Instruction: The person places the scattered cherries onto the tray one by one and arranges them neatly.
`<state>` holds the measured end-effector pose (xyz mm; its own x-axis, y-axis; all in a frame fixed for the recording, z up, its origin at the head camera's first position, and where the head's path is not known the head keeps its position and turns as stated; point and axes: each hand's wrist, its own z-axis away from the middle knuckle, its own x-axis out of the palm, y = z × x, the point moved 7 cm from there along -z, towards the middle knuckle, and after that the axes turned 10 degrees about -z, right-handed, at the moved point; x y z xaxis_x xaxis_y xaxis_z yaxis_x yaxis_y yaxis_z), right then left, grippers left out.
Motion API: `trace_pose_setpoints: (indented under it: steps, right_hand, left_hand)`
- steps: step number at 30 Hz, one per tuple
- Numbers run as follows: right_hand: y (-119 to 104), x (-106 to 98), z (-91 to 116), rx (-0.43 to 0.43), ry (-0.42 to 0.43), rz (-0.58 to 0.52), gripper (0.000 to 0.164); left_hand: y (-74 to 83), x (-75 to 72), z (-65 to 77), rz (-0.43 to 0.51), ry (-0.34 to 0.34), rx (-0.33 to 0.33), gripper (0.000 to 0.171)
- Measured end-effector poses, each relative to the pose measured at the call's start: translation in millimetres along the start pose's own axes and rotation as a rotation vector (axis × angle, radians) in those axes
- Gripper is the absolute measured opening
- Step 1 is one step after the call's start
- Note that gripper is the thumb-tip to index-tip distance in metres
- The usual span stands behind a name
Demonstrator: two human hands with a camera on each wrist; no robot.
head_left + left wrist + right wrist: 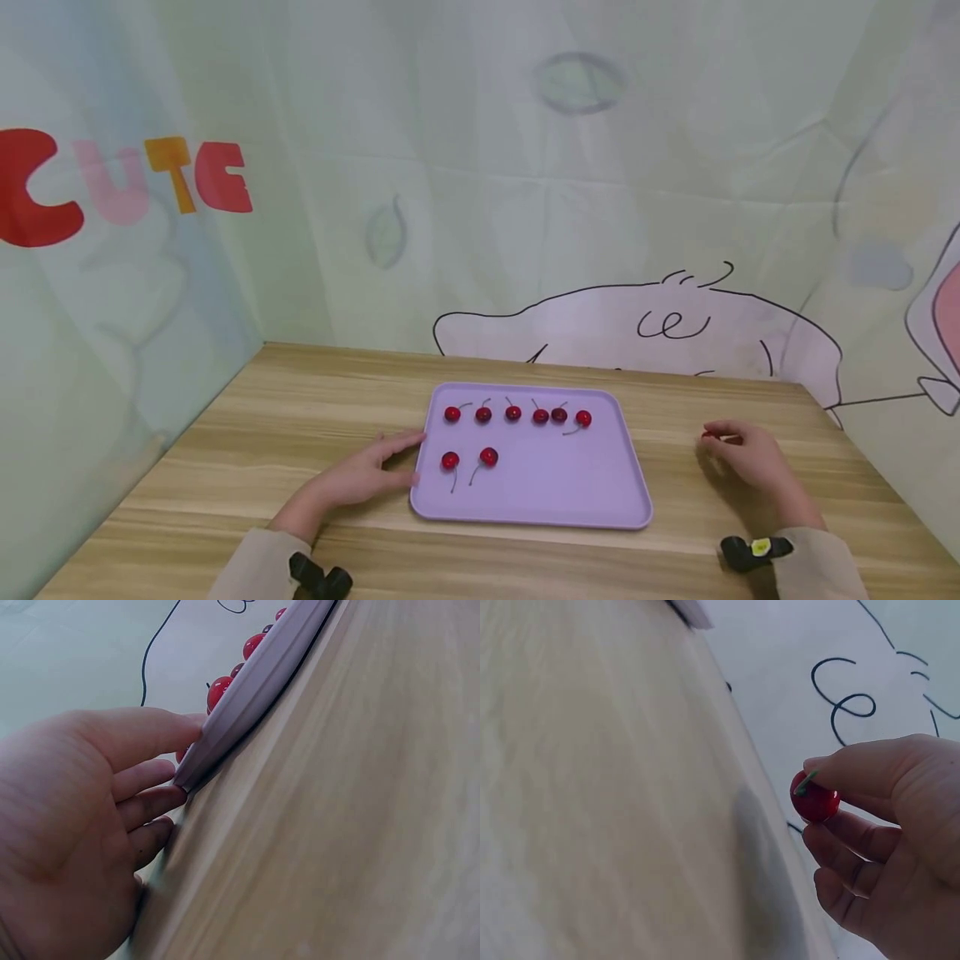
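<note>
A lilac rectangular tray (pixel 562 487) lies on the wooden table with several red cherries on it. Along its far side runs a row of stemmed cherries (pixel 513 412), and two more, a cherry (pixel 450 461) and a cherry (pixel 489 457), lie nearer on the left half. My left hand (pixel 358 477) is at the tray's left edge, thumb and fingertips touching the rim, fingers extended. Off to the right of the tray, my right hand (pixel 750 457) pinches a red cherry (pixel 814 801) between thumb and fingers, its green stem part showing by the thumb.
The wooden table (pixel 337 392) reaches back to a hanging printed cloth (pixel 480 250) with a cartoon outline and coloured letters. Another stretch of cloth closes off the left side. Bare wood lies between the tray and my right hand.
</note>
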<state>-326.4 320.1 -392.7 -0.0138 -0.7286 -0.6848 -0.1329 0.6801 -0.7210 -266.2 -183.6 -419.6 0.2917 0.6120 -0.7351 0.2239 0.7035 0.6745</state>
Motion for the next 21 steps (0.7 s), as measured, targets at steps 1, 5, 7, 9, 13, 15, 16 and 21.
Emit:
trace_pose_setpoints:
  steps: [1, 5, 7, 9, 13, 15, 16, 21]
  right_hand:
    - [-2.5, -0.4, 0.1, -0.001, 0.003, 0.000, 0.038]
    - [-14.1, -1.0, -1.1, 0.005, 0.007, 0.001, 0.040]
    - [-20.2, -0.5, -2.5, 0.014, 0.002, 0.002, 0.042]
    - [-27.0, 0.4, -4.3, 0.013, -0.002, 0.002, 0.043]
    - [-43.3, 2.7, -7.8, -0.023, 0.001, 0.018, 0.047]
    - [-52.7, 4.1, -9.5, -0.051, 0.007, 0.022, 0.046]
    - [-56.9, 5.4, -10.1, -0.054, 0.009, 0.026, 0.046]
    - [-79.7, 13.4, -13.1, -0.065, 0.000, 0.004, 0.042]
  left_hand:
    - [-0.1, 0.4, -0.2, 0.002, -0.002, -0.005, 0.065]
    - [-0.3, 1.0, -0.6, 0.008, -0.005, -0.014, 0.065]
    - [0.3, 0.9, -0.2, 0.012, -0.006, -0.006, 0.064]
    - [0.6, 0.8, 0.3, 0.016, -0.005, -0.007, 0.064]
    - [-0.1, 0.3, 0.4, 0.017, -0.003, -0.015, 0.064]
    - [-0.9, 0.3, -0.1, 0.016, -0.004, -0.016, 0.064]
    - [-1.4, 0.5, -0.5, 0.013, -0.005, -0.015, 0.064]
    - [-4.1, 2.0, -2.5, 0.007, -0.007, -0.024, 0.064]
